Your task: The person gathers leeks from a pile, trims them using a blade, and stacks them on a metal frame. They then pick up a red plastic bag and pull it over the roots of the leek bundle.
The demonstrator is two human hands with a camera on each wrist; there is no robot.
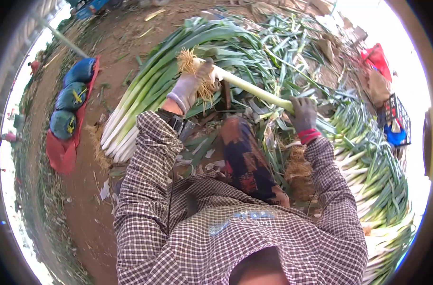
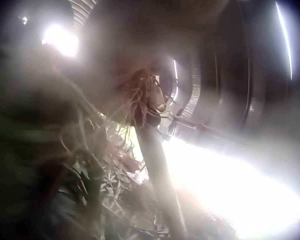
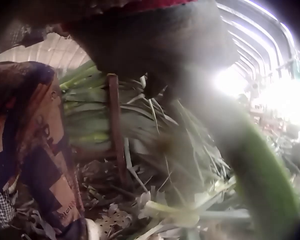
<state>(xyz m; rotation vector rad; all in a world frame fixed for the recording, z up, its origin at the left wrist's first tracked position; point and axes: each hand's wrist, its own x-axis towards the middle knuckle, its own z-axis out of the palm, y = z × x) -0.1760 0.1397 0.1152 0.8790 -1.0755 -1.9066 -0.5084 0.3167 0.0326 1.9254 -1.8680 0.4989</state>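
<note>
A long leek (image 1: pixel 254 89), white at the root end and green further along, runs between both hands in the head view. My left hand (image 1: pixel 186 89), in a pale glove, holds its root end. Tan roots (image 1: pixel 187 61) stick out on both sides of that hand. The right hand (image 1: pixel 304 114), in a grey glove with a red cuff, grips the greener part of the stalk. Blurred, the leek (image 2: pixel 161 180) shows in the left wrist view. In the right wrist view the green stalk (image 3: pixel 262 170) slopes down to the right from the dark glove.
A large pile of leeks (image 1: pixel 145 104) lies ahead on the left, by an upright brown bar (image 3: pixel 116 125). More leeks (image 1: pixel 368 175) line the right side. Dark wrapped bundles (image 1: pixel 70 97) sit on red cloth at far left. A black crate (image 1: pixel 398 118) stands at right.
</note>
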